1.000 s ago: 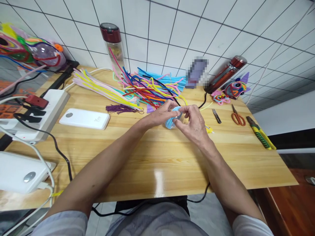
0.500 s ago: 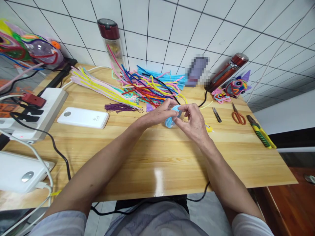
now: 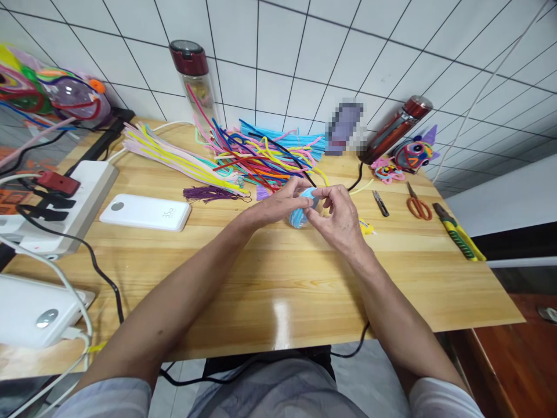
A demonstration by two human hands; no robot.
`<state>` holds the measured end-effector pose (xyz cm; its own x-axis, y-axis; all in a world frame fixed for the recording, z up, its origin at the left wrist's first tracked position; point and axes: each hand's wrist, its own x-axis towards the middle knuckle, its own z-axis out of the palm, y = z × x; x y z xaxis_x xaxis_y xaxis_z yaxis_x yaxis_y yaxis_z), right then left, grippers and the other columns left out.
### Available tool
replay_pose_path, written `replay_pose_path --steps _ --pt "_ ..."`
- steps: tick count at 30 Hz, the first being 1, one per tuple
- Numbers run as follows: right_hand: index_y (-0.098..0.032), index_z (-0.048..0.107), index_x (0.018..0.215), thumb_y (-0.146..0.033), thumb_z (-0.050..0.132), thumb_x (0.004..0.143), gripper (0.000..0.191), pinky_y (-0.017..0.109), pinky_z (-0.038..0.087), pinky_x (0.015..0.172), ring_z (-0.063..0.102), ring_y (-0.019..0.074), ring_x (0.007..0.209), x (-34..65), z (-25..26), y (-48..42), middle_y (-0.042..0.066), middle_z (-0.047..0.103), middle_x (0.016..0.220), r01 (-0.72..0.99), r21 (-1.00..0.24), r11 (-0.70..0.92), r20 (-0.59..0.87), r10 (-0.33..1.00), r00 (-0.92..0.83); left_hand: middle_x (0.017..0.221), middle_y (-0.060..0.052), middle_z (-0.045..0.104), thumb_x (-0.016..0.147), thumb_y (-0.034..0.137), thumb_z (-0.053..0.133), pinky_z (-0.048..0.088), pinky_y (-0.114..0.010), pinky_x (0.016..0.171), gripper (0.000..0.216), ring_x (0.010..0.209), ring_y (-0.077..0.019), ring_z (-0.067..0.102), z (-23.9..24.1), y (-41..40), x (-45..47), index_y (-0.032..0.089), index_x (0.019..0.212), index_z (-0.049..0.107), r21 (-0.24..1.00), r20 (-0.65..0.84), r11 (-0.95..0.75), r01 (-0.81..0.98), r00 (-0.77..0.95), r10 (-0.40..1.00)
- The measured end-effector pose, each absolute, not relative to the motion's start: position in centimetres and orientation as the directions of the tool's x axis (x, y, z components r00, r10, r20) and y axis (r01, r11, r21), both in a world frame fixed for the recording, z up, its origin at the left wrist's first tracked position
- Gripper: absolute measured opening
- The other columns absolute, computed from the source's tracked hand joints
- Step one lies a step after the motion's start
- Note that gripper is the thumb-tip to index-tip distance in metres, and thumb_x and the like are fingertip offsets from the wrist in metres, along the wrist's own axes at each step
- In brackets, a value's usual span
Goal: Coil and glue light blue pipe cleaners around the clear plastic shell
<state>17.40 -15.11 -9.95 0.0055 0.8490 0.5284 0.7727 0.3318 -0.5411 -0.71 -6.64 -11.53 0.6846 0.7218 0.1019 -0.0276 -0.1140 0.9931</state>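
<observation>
Both hands meet over the middle of the wooden table (image 3: 278, 273). My left hand (image 3: 282, 203) is closed around a small ball wrapped in light blue pipe cleaner (image 3: 300, 213). My right hand (image 3: 337, 217) pinches the same blue ball from the right, fingers curled over its top. Just behind the hands lies a heap of colourful pipe cleaners (image 3: 256, 154). Part of the ball is hidden by the fingers.
A white power bank (image 3: 145, 212) and a power strip (image 3: 61, 203) with cables lie at the left. A purple tassel (image 3: 211, 193) sits near the heap. Nail clippers (image 3: 380, 203), orange scissors (image 3: 418, 203) and yellow-green pliers (image 3: 459, 239) lie at the right. Two bottles (image 3: 195, 75) stand by the tiled wall.
The hands have hardly moved and still work on the blue ball; the fingers have shifted slightly. The view has shifted a little.
</observation>
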Motion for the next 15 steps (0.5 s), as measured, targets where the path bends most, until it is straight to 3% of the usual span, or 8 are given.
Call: replay_pose_path --steps 6,15 --pt "-0.027 0.076 0.109 -0.043 0.082 0.092 0.023 0.036 0.053 0.072 0.060 0.0193 0.076 18.7 -8.8 -15.0 0.002 0.070 0.095 0.667 -0.679 0.307 0.413 0.911 0.002 0.139 -0.008 0.063 0.087 0.037 0.071 0.047 -0.047 0.121 0.041 0.145 -0.0310 0.058 -11.2 -6.9 -0.8 0.024 0.120 0.052 0.996 0.082 -0.089 -0.027 0.692 0.717" --pt "-0.026 0.078 0.110 -0.031 0.074 0.097 0.015 0.041 0.057 0.079 0.063 0.0235 0.082 18.9 -8.6 -15.5 0.006 0.069 0.096 0.783 -0.497 0.374 0.517 0.853 -0.079 0.144 -0.010 0.061 0.087 0.040 0.072 0.048 -0.046 0.119 0.043 0.146 -0.0314 0.058 -11.2 -6.9 -0.8 0.022 0.121 0.052 0.997 0.069 -0.080 -0.017 0.692 0.719"
